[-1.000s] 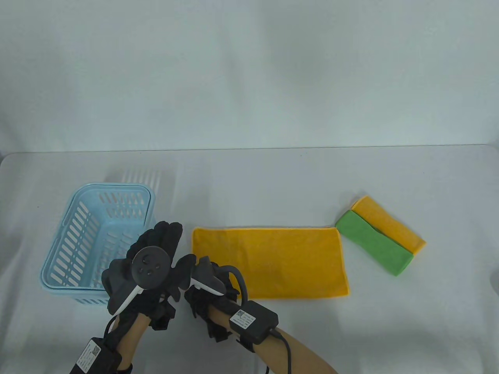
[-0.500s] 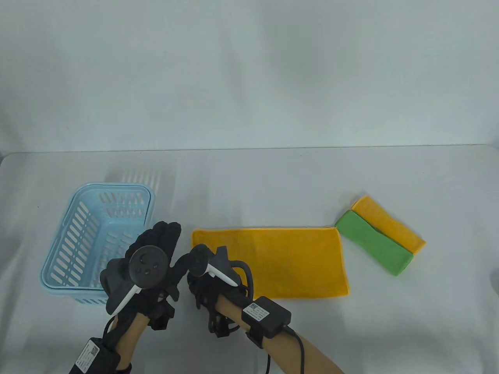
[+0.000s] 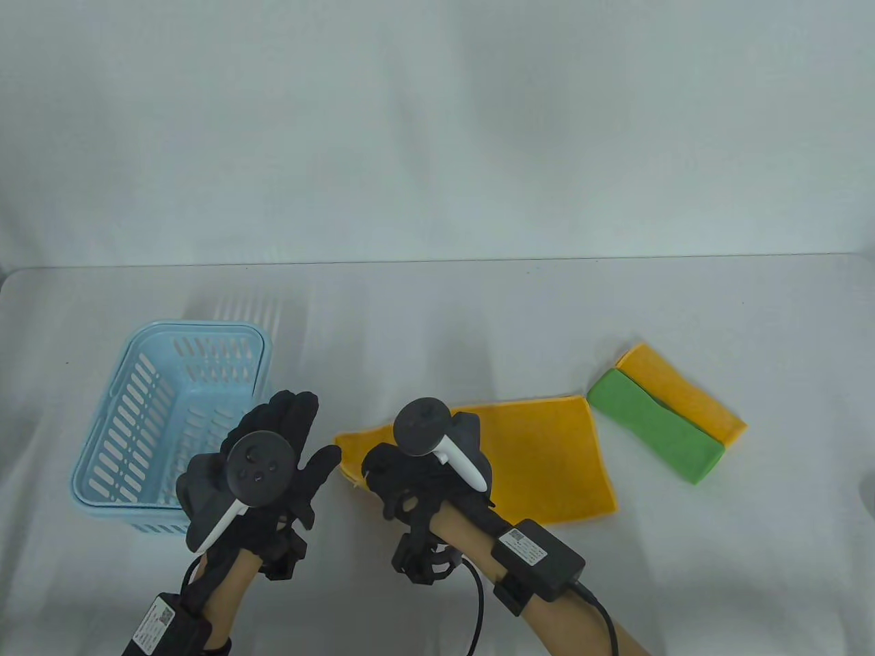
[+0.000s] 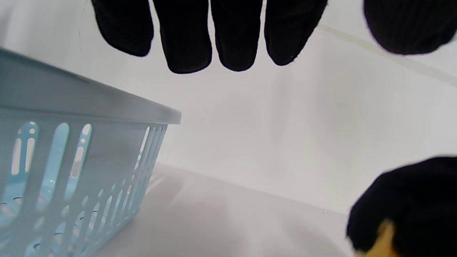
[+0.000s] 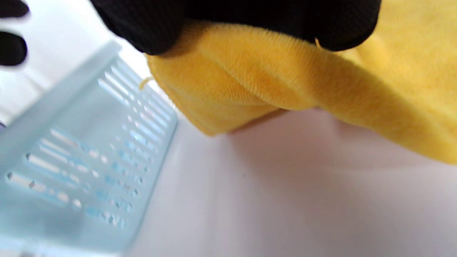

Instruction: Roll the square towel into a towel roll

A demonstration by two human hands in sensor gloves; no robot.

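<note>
Right hand (image 3: 410, 478) grip pinching fuzzy yellow towel (image 3: 540, 458), slotted plastic basket (image 3: 123, 424) beside

Beyond our hands we see a white table (image 3: 437, 307) running to a straight far edge, backed by a plain pale wall (image 3: 437, 123) under soft, even light.

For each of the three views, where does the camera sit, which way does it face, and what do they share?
Table view: above the front edge, looking down at table, left hand, right hand, both forearms.
Left wrist view: on the left wrist, low, facing past straight fingers to the blue basket.
Right wrist view: on the right wrist, facing its fingers gripping the yellow towel.
Shared: basket in all three; towel in table and right wrist views.
</note>
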